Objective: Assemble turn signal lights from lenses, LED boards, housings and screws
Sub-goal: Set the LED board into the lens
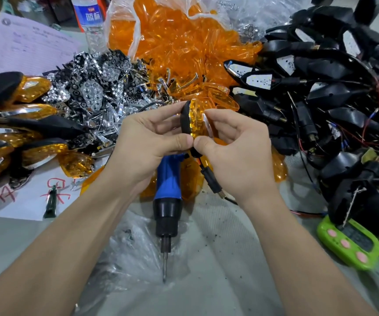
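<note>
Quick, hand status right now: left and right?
Left hand: grips the turn signal light at its black housing.
Right hand: pinches the same light's amber lens edge.

water bottle [89, 15]: blue label, two large white Chinese characters, too blurred to read for certain | form sheet [24, 42]: faint printed lines, illegible | white paper [31, 201]: red handwritten Chinese-style character plus red crossed strokes at left edge, not legible | green timer [352, 245]: display digits unreadable
</note>
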